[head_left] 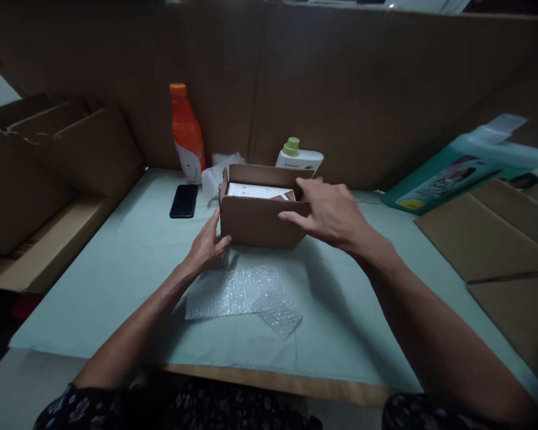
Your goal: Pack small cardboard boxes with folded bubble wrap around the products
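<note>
A small brown cardboard box (260,222) stands upright on the table with its top open. Inside it lies a white carton (257,191), with a bit of brown card at its right end. My left hand (207,243) rests at the box's lower left corner, thumb and fingers apart. Over the right end reaches my right hand (329,209), slightly blurred. Its thumb lies along the front wall and its forefinger stretches over the top edge, with a gap between them; the other fingers are partly hidden. In front of the box lies a sheet of bubble wrap (237,292).
Behind the box stand an orange bottle (188,134), crumpled bubble wrap (215,176) and a white bottle with a green cap (298,158). A black phone (183,201) lies left. Cardboard boxes (94,149) stand far left; a teal jug (457,167) and flat cardboard (497,233) are right.
</note>
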Demonstrator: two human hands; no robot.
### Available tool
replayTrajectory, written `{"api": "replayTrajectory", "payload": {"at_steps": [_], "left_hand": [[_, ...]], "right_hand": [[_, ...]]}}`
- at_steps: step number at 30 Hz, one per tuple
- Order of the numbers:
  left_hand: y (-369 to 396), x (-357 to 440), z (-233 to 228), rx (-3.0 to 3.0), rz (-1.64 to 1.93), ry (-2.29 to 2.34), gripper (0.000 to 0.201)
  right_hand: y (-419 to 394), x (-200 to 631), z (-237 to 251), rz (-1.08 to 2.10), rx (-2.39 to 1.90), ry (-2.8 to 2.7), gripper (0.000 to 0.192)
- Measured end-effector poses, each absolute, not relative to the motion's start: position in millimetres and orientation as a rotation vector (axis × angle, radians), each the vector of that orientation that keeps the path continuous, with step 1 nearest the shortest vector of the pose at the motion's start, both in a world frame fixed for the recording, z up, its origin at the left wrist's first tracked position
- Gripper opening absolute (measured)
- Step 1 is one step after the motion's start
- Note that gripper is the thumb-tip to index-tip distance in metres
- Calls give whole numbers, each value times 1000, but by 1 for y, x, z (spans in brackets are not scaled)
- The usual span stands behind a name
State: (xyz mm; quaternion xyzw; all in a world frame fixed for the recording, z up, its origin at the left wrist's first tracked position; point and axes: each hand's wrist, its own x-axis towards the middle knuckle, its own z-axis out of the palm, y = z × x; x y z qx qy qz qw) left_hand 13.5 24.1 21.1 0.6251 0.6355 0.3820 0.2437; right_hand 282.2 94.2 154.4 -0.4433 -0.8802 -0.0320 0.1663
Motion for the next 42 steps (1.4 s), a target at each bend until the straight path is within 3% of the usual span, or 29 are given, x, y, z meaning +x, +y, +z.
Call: {"api": "replayTrajectory", "payload": {"at_steps": [4, 6, 8, 11, 19, 24, 32, 36, 42], "left_hand": [[-59, -18, 13, 1923, 652, 1967, 67], [-100, -20, 0, 1919, 461, 2109, 63], [-124, -11, -13, 1925, 394, 2169, 58], [-129, 8, -20, 1897, 430, 2161, 53], [-72, -8, 33, 1814, 532, 2173, 69], [-27, 2, 19, 2017, 402, 2111, 68], [9, 64, 10, 2238, 544, 1781, 49], [-24, 60, 18, 2261, 653, 1683, 58], [-162, 40, 25, 1819, 751, 1058, 81]], "right_hand": [[-3, 302, 123, -92, -896, -2344, 45], [-43, 307, 84, 72, -797, -2552, 55], [-63, 307, 41, 195, -924, -2633, 57], [-57, 310, 1, 447, -1221, -2364, 30], [-73, 355, 26, 1352, -1501, -1240, 43], [-140, 353, 3, 1700, -1554, -1246, 47], [-202, 326, -17, 2047, -1446, -1295, 48], [-201, 316, -12, 2092, -1258, -1309, 46], [-183, 289, 1, 2173, -1082, -672, 36]]}}
